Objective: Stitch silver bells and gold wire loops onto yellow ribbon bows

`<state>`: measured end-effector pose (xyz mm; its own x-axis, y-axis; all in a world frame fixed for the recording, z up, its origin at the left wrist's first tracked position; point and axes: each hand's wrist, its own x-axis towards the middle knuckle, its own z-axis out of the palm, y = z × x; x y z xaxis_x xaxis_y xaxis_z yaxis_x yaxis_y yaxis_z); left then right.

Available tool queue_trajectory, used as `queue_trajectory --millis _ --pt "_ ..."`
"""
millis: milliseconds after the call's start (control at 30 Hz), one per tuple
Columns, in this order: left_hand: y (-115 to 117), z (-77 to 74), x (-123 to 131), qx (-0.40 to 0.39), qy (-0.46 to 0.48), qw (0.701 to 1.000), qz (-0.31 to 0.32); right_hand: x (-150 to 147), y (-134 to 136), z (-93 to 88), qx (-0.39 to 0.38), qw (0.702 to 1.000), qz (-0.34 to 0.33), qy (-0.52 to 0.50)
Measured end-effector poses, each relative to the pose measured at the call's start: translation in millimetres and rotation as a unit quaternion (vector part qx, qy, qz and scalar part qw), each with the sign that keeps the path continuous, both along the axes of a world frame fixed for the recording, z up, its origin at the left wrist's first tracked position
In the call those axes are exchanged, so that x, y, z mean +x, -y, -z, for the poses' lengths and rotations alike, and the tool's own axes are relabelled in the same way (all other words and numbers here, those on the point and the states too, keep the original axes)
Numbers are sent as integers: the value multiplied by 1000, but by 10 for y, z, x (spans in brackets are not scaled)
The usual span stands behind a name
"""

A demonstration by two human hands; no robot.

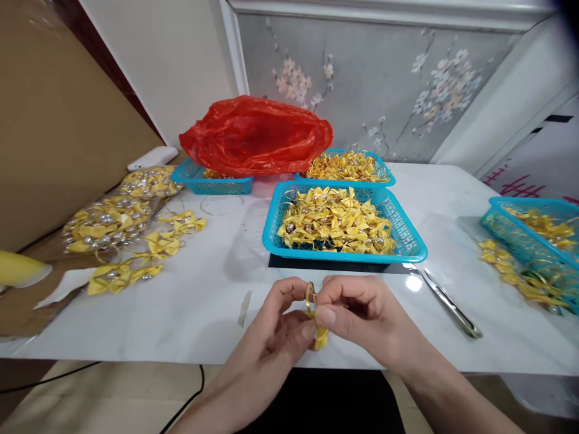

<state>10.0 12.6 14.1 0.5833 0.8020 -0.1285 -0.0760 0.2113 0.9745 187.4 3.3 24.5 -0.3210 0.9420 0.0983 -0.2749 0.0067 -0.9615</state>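
Observation:
Near the table's front edge, my left hand [289, 328] and my right hand [357, 310] meet, both closed on one small yellow ribbon bow [322, 339] with a looped gold tie [310, 295]. The loop stands up between my fingertips, and my fingers cover much of the bow. Just beyond my hands, a blue plastic basket [344, 259] holds a heap of similar yellow bows with silvery beads [339, 220]. To the right of my right hand lies a metal craft knife [455, 310].
A red plastic bag [253, 160] rests over a blue basket [221, 185] at the back, beside another filled basket [348, 179]. Bagged bows [111, 223] and loose bows [122, 277] lie left. At the right edge stands another basket [520, 226] with loose bows [500, 262] before it.

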Motion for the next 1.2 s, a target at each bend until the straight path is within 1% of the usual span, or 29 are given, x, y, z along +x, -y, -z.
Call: queue_trajectory --millis 67,133,300,400,467,500,667,767,867,933,1000,1100,1133,1200 --pt "13 -4 17 0 19 1000 1 -4 -3 6 -14 1000 -6 -7" --pt "29 -3 26 12 19 1000 -11 -8 -2 21 -15 1000 4 -1" --pt "77 19 14 38 -31 998 -44 -4 36 75 1 1000 25 -15" --pt "101 34 1 42 -38 995 -83 32 84 77 11 999 45 -14" --pt "108 45 -11 44 -33 993 -107 59 114 61 15 998 58 -5" --pt "109 51 -18 47 -29 993 -109 69 125 51 17 998 61 -1" --pt "116 83 -22 75 7 993 -87 73 161 16 22 998 59 16" --pt "137 73 5 97 39 987 -124 71 181 7 19 997 66 34" --pt "151 51 14 93 36 983 -155 72 195 -6 19 995 88 50" --pt "151 50 2 63 33 987 -146 67 196 -25 18 994 95 52" --pt "145 62 -14 32 32 994 -103 53 190 -52 17 994 94 48" --pt "139 77 -21 17 35 999 -33 19 177 -94 10 995 81 57" --pt "140 73 -17 18 35 999 -22 6 174 -105 9 995 76 65" --pt "148 53 -4 28 33 999 -25 -15 169 -116 8 995 66 80"
